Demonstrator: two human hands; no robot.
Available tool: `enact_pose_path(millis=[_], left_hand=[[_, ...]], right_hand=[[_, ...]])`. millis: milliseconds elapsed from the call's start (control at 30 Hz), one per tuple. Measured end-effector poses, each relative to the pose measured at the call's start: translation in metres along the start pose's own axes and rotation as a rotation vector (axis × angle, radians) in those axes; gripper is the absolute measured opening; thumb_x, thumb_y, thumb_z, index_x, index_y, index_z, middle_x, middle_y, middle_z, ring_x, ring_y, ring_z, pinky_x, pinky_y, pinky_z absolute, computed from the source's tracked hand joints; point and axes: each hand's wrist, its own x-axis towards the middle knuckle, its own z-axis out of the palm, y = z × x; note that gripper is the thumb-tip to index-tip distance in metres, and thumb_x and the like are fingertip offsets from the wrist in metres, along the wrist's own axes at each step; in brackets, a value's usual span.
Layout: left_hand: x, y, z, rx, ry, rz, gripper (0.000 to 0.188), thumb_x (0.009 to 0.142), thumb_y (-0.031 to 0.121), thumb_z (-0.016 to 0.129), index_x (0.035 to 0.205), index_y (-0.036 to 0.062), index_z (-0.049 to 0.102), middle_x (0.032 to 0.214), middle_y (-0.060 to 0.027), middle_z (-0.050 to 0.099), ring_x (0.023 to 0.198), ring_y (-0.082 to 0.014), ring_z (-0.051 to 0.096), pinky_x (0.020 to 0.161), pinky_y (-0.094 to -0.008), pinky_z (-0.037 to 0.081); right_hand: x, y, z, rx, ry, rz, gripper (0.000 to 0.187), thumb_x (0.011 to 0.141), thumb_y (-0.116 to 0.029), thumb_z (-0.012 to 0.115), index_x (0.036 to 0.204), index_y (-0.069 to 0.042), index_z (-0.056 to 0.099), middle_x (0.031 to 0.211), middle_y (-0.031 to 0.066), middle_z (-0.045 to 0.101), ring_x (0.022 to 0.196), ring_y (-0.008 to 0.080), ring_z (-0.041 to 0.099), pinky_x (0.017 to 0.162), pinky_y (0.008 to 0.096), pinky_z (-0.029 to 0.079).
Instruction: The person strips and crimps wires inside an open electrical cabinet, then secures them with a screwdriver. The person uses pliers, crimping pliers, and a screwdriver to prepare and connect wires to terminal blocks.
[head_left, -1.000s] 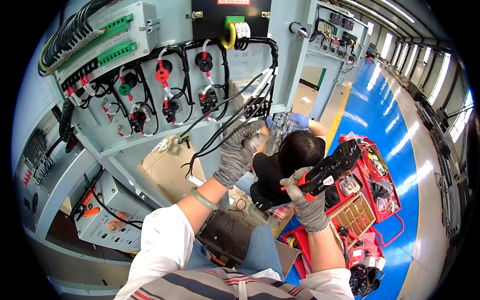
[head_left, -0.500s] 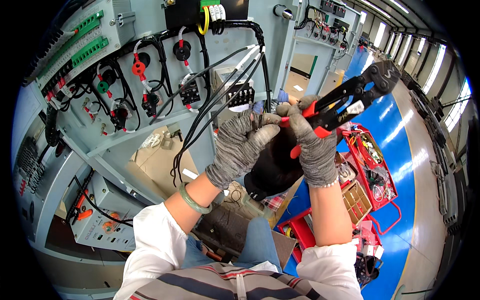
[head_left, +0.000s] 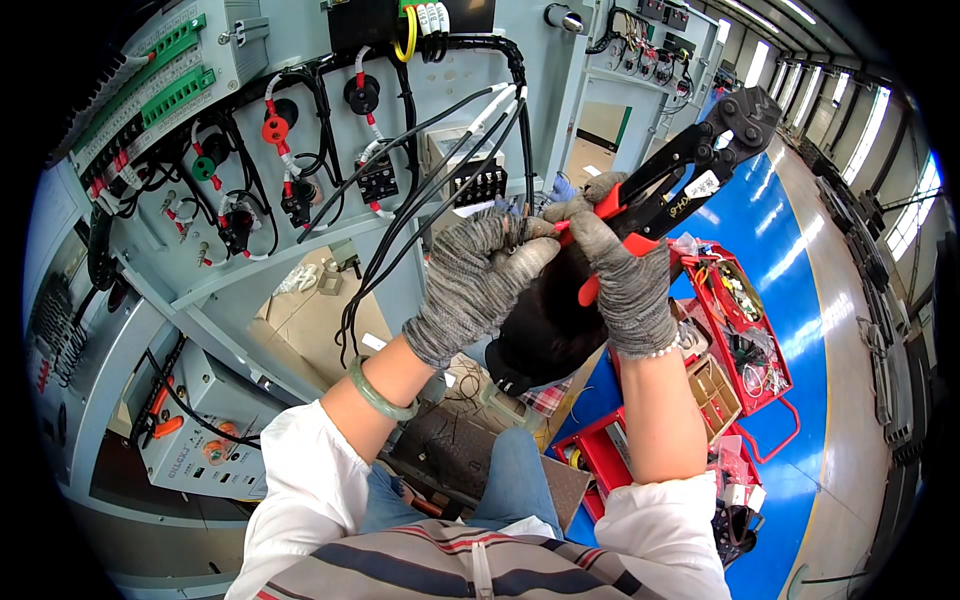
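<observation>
Grey knitted gloves cover both hands. My right hand point(head_left: 625, 280) is closed around the crimping pliers point(head_left: 690, 180), which have red handles and a black head tilted up to the right. My left hand point(head_left: 475, 275) is closed too, its thumb and fingertips pinched together right beside the right hand's fingers. A small red piece point(head_left: 564, 233) shows between the two hands; I cannot tell whether it is separate or part of the pliers. What the left fingers hold is hidden. Several black cables point(head_left: 400, 245) with white marker sleeves hang loose just left of the left hand.
Ahead stands a grey cabinet panel point(head_left: 320, 235) with wired sockets and green terminal blocks point(head_left: 180, 98). Below my hands is another person's dark-haired head point(head_left: 545, 335). Red toolboxes point(head_left: 765, 375) full of parts lie on the blue floor at right. A grey control box point(head_left: 205, 440) stands lower left.
The pliers have shifted slightly up and left with my right hand. My left hand keeps its pinch close beside it, with the wrist a little further left.
</observation>
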Motion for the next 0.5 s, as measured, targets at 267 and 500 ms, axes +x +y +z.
enact_pose_path(millis=[267,500], left_hand=[[0.005,0.012,-0.007,0.127,-0.078,-0.042,0.019,0.076,0.014,0.066,0.092,0.0035,0.065,0.080,-0.0034,0.062,0.073,-0.0097,0.055,0.070,-0.0254,0.045],[0.004,0.013,-0.008,0.109,-0.083,-0.076,0.020,0.076,0.016,0.066,0.092,0.0038,0.065,0.080,-0.0035,0.063,0.074,-0.0102,0.055,0.071,-0.0257,0.046]], right_hand=[[0.013,-0.015,-0.011,-0.687,-0.178,-0.283,0.030,0.076,-0.013,0.066,0.101,-0.003,0.054,0.086,0.0080,0.060,0.081,0.0197,0.060,0.073,0.0300,0.048],[0.019,-0.044,-0.007,-0.840,-0.373,-0.245,0.028,0.077,-0.018,0.065,0.099,-0.003,0.056,0.088,0.0121,0.060,0.085,0.0249,0.061,0.073,0.0327,0.049]])
